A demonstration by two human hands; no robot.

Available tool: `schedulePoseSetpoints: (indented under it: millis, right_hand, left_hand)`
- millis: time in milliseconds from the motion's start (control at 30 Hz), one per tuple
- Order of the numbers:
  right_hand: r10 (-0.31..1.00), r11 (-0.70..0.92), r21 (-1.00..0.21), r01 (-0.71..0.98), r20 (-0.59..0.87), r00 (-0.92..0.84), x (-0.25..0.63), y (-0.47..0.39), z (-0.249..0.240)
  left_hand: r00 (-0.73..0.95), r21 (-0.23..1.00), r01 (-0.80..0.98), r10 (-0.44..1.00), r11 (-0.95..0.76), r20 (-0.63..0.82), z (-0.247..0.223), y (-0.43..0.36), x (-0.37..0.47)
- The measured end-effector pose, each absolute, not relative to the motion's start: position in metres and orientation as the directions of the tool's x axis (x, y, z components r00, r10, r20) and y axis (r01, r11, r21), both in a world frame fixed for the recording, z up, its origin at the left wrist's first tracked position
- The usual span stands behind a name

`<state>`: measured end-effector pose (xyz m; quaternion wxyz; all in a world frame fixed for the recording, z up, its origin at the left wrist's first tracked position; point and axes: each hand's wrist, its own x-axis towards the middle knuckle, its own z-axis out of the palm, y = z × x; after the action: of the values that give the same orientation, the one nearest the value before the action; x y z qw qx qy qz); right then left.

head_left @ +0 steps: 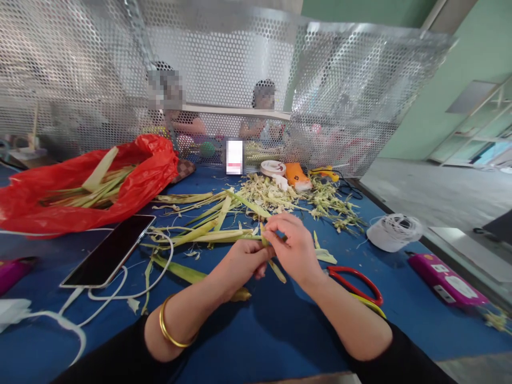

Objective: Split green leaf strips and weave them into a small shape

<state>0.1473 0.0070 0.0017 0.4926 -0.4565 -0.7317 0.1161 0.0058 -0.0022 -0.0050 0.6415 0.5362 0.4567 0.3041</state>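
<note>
Both hands meet over the middle of the blue table, pinching one pale green strip of plant leaf [277,271] between them. My left hand [250,261] has its fingers closed round the strip's lower part. Just above it, my right hand [291,242] pinches the strip with thumb and forefinger. Long green and yellowish leaf strips [204,230] lie fanned out behind and left of my hands. Under my left wrist rests a broader green leaf [180,270]. Red-handled scissors [360,282] lie beside my right forearm, which partly covers them.
Left are a red plastic bag [148,154] with leaves and a phone [110,250] on white cables. Leaf scraps [268,194], a tape roll [273,168] and an orange packet [296,175] lie behind. White string [394,233] and a purple packet [446,280] sit right. People are behind a perforated metal screen [340,96].
</note>
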Motion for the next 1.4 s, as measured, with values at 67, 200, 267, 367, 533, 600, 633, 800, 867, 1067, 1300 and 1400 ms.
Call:
schedulePoseSetpoints:
  millis: [67, 200, 267, 367, 533, 600, 633, 800, 867, 1067, 1300, 1400]
  right_hand:
    - [0.725, 0.562, -0.566, 0.603, 0.688, -0.031, 0.153, 0.005, 0.011]
    - [0.64, 0.5, -0.598, 0.626, 0.743, 0.198, 0.156, -0.004, 0.022]
    - [0.755, 0.476, -0.646, 0.596, 0.648, 0.099, 0.151, -0.007, 0.018]
    - [0.921, 0.385, -0.797, 0.466, 0.367, -0.133, 0.137, -0.007, 0.006]
    - [0.946, 0.32, -0.883, 0.344, 0.278, -0.165, 0.126, -0.008, -0.004]
    - [0.93, 0.363, -0.866, 0.344, 0.317, -0.183, 0.128, -0.009, -0.003]
    - [0.919, 0.389, -0.853, 0.347, 0.338, -0.202, 0.129, -0.009, -0.002]
    - [0.856, 0.51, -0.784, 0.354, 0.424, -0.294, 0.133, -0.007, -0.001]
    - [0.838, 0.537, -0.768, 0.349, 0.442, -0.319, 0.131, -0.007, -0.002]
    - [0.847, 0.532, -0.702, 0.474, 0.442, -0.296, 0.13, -0.01, -0.003]
    - [0.859, 0.365, -0.806, 0.466, 0.484, 0.164, 0.152, -0.001, 0.008]
    - [0.945, 0.239, -0.952, 0.191, 0.273, 0.18, 0.157, 0.006, 0.011]
  left_hand:
    - [0.358, 0.958, -0.034, 0.898, 0.286, -0.255, -0.001, 0.0, 0.002]
    - [0.278, 0.909, -0.325, 0.945, 0.262, -0.172, 0.005, 0.007, -0.006]
    - [0.231, 0.896, -0.405, 0.968, 0.183, -0.093, 0.005, 0.01, -0.008]
    - [0.237, 0.886, -0.442, 0.971, 0.138, -0.033, 0.004, 0.01, -0.005]
    - [0.27, 0.88, -0.444, 0.962, 0.169, -0.048, 0.004, 0.006, 0.0]
    - [0.267, 0.874, -0.461, 0.963, 0.155, -0.03, 0.006, 0.006, 0.0]
    - [0.26, 0.869, -0.47, 0.965, 0.153, -0.029, 0.007, 0.005, 0.0]
    - [0.209, 0.835, -0.525, 0.976, 0.165, -0.061, 0.008, 0.003, -0.001]
    - [0.205, 0.825, -0.535, 0.975, 0.18, -0.08, 0.007, 0.003, -0.002]
    - [0.241, 0.847, -0.491, 0.966, 0.205, -0.093, 0.008, 0.009, -0.006]
    - [0.15, 0.953, -0.3, 0.989, 0.028, 0.018, 0.015, 0.007, -0.006]
    - [0.181, 0.961, 0.011, 0.946, -0.276, 0.27, 0.018, 0.003, -0.01]
